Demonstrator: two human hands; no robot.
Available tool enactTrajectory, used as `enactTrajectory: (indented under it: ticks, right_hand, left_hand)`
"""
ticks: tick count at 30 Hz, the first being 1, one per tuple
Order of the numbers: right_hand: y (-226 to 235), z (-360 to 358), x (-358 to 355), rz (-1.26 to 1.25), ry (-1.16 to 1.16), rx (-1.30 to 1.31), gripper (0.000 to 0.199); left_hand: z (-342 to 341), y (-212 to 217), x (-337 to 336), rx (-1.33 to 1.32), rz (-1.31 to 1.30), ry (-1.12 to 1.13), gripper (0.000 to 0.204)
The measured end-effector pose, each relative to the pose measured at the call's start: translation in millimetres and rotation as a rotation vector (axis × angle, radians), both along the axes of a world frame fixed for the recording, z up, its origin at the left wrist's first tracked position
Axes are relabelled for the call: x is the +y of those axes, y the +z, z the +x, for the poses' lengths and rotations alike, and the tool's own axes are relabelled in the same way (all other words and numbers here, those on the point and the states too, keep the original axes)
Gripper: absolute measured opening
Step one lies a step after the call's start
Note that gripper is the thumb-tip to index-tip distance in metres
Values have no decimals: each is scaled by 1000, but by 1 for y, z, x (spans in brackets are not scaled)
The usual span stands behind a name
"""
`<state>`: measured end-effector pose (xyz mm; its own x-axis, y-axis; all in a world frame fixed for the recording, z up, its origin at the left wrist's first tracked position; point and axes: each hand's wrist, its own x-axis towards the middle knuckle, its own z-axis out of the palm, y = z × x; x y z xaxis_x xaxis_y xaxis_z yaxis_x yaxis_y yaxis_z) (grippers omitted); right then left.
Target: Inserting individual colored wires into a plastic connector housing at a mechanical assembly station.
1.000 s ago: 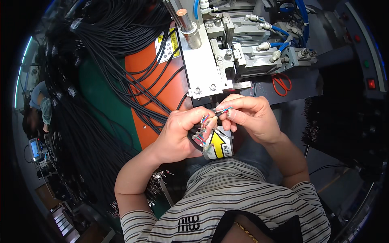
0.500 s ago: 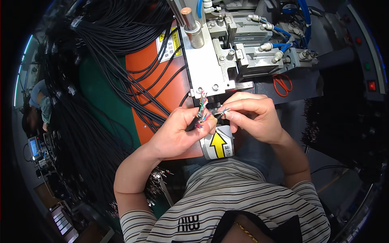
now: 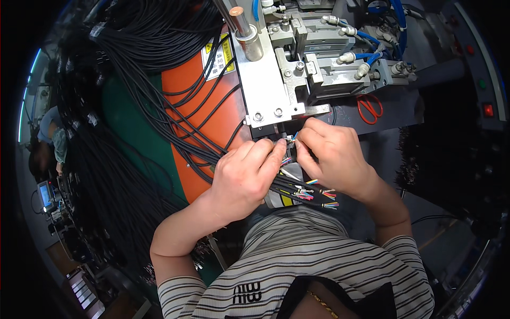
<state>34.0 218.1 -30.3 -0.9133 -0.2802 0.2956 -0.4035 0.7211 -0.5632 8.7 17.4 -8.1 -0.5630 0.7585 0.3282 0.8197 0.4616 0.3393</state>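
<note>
Left grip (image 3: 241,178): narrow, thumb and index pinched on a cable end (image 3: 290,140) right by the machine's front edge. Palm side hidden; can't tell if it also clasps the cable bundle (image 3: 300,187) below. Right grip (image 3: 337,157): fingertips nearly together, at the thin wires of that same cable end; exact contact too small to tell. Cable end sits between the two hands, just below the metal plate (image 3: 265,90). Bundle runs under the left hand, coloured wire tips fanned out toward the person's front. Orange counter (image 3: 188,186) to the left; red-handled scissors (image 3: 370,109) lie apart, beyond the right hand. Step in hand, as judged: sorting or straightening fine wires. Next move likely calls for a steady left pinch and small, precise right fingertip work.
</note>
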Motion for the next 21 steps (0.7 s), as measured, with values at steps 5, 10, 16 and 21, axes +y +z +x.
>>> enactTrajectory:
  ticks: [5, 10, 16, 21]
  right_hand:
    - [-5, 0, -3, -22, -17, 32, 10]
    - [2, 2, -6, 99, -25, 48, 12]
    - [-6, -9, 5, -43, 56, -84, 8]
    - [-10, -2, -4, -175, -82, 79, 5]
  left_hand:
    - [-1, 8, 3, 17, -102, -49, 38]
    - [3, 14, 8, 20, -224, -38, 44]
    - [2, 12, 13, 47, -268, -39, 47]
    - [-2, 11, 10, 21, -215, -19, 44]
